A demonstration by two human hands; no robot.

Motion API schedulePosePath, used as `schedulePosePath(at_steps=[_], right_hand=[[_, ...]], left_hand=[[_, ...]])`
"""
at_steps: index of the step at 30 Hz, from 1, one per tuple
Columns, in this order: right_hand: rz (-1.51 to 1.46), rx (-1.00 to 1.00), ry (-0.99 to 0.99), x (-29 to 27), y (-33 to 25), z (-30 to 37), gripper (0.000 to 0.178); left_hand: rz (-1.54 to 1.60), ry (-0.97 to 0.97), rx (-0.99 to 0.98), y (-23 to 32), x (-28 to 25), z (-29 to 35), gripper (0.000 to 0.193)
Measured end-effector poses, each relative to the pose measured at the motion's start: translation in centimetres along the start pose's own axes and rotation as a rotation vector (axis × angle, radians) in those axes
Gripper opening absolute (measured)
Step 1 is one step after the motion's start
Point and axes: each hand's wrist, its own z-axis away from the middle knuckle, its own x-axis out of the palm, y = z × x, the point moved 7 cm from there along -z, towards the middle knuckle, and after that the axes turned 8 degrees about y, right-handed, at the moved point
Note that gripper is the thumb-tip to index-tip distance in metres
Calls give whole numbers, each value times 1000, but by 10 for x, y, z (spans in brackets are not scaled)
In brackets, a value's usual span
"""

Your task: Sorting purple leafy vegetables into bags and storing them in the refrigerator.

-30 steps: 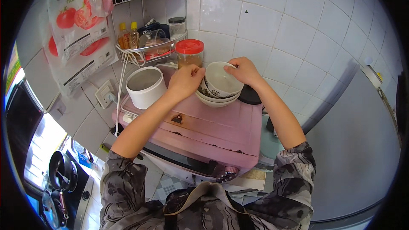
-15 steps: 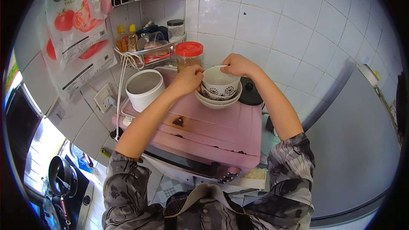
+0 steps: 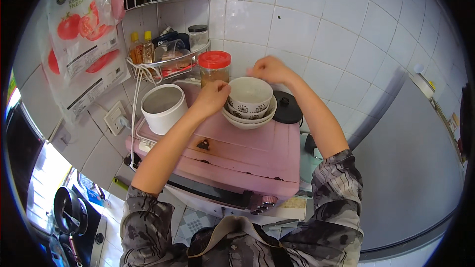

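Observation:
A stack of several pale bowls stands on a pink toaster oven (image 3: 232, 143). The top bowl (image 3: 250, 91) is white inside, with dark flower-like prints around its outside. My left hand (image 3: 213, 98) is closed at its left rim, fingertips against the edge. Just above and behind the far rim is my right hand (image 3: 271, 70), apart from the bowl, its bent fingers holding nothing and slightly blurred. Under the top bowl sit another patterned bowl (image 3: 247, 114) and wider plain ones (image 3: 246, 124). A red-lidded jar (image 3: 214, 64) stands just behind my left hand.
Left of the stack is a white pot (image 3: 163, 109); a round black lid (image 3: 287, 108) lies to the right. A metal corner rack (image 3: 170, 62) with bottles and jars hangs behind. A grey fridge-like panel (image 3: 410, 168) rises at right, and a frying pan (image 3: 67, 207) rests lower left.
My right hand has let go of the top bowl's rim and lifted slightly away to the back. My left hand stays at the left rim. The view has shifted slightly.

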Motion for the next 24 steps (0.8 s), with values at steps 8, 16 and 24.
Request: schedulePosePath(at_steps=[8,16,24], right_hand=[[482,-151,1143,-127,-5,-28,9],[670,-202,1211,-123,-16,-49,9],[709,-138,1168,-129,-8,-50,7]], left_hand=[[123,29,15,6,-3,15,38],[174,-18,30,15,-12,32,43],[156,-33,68,24,-19,40,41]])
